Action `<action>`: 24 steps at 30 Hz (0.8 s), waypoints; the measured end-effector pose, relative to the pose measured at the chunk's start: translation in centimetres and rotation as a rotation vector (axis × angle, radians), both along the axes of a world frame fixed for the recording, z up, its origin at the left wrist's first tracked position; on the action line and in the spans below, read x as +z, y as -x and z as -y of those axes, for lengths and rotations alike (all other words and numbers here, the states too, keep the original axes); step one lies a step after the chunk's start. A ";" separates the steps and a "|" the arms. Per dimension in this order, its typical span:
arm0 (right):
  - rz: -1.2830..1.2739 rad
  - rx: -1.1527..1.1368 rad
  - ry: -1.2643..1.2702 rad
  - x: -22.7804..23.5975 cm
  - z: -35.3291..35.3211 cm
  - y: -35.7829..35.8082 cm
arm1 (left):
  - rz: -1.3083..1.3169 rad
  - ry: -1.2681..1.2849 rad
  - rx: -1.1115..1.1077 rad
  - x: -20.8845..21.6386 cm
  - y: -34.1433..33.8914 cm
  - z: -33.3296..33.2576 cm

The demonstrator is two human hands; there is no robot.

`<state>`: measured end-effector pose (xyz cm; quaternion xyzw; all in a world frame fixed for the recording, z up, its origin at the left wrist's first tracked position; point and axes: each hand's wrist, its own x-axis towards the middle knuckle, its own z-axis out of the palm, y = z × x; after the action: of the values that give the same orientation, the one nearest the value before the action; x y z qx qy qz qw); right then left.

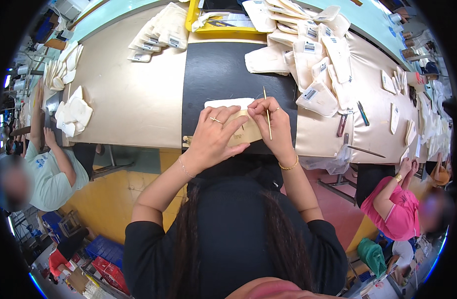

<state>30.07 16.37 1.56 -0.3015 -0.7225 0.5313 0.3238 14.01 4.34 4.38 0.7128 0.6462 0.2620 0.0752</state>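
Note:
On the dark mat in front of me lies a white fabric pad, with a flat tan rectangular piece over its near part. My left hand rests on the tan piece, its fingers spread and the thumb apart near the close edge. My right hand is closed, with thumb and fingertips pinched at the far right corner of the tan piece. A slim gold-coloured pointed stick is held between its fingers, slanting upward. What the pinching fingertips touch is hidden.
Cream pads with labels lie in a large pile at right and a stack at far left. A yellow tray stands behind the mat. Snips and a red-handled tool lie right. Co-workers sit on both sides.

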 end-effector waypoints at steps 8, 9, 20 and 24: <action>-0.006 -0.199 0.056 -2.1 -1.1 -2.9 | -0.106 0.132 0.025 -2.1 2.8 -1.6; -0.007 -0.220 0.092 -2.4 -0.9 -3.2 | -0.123 0.135 0.013 -2.5 2.8 -1.8; 0.112 -0.122 -0.061 -3.3 1.2 -3.1 | -0.066 0.122 -0.062 -4.3 2.2 -2.2; 0.152 -0.108 -0.016 -2.9 1.7 -3.9 | -0.039 0.110 -0.065 -4.5 0.9 -1.3</action>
<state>33.98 14.66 -1.39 -0.3768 -0.7320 0.4828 0.2986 13.08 5.66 -0.13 0.7332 0.6374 0.2098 0.1101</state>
